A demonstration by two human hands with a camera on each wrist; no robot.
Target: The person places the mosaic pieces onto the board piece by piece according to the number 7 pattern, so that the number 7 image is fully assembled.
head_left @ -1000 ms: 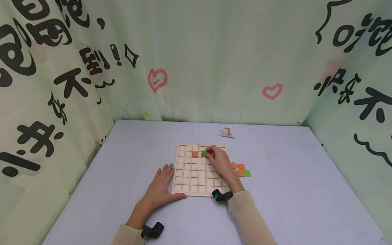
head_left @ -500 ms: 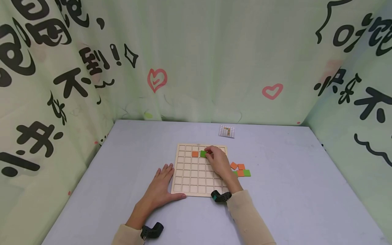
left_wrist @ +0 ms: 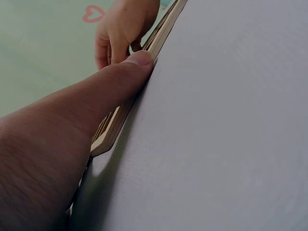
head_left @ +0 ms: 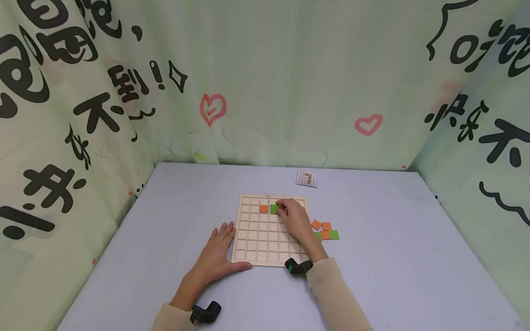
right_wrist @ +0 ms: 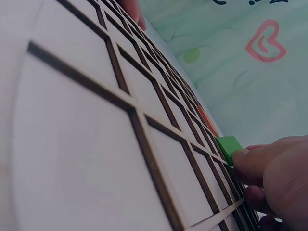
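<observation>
A square wooden grid board [head_left: 256, 234] lies on the table. In its second row from the far side sits an orange tile [head_left: 263, 209]. Just right of that, my right hand [head_left: 295, 220] pinches a green tile [head_left: 273, 209] between thumb and fingers; the right wrist view shows the green tile [right_wrist: 228, 146] tilted at the grid, its lower edge by a cell. My left hand [head_left: 218, 250] rests at the board's near left corner, fingers straight along the left side. Its thumb [left_wrist: 120, 72] lies along the near edge in the left wrist view.
Several loose orange tiles [head_left: 326, 226] and green tiles [head_left: 334, 235] lie right of the board, partly behind my right wrist. A small card with a printed grid pattern [head_left: 306, 178] lies farther back on the white table [head_left: 385, 239]. Curtains [head_left: 285, 92] enclose the back and sides.
My right hand has shifted slightly left with the green tile, bringing it a little nearer the orange one. The left hand has stayed in place.
</observation>
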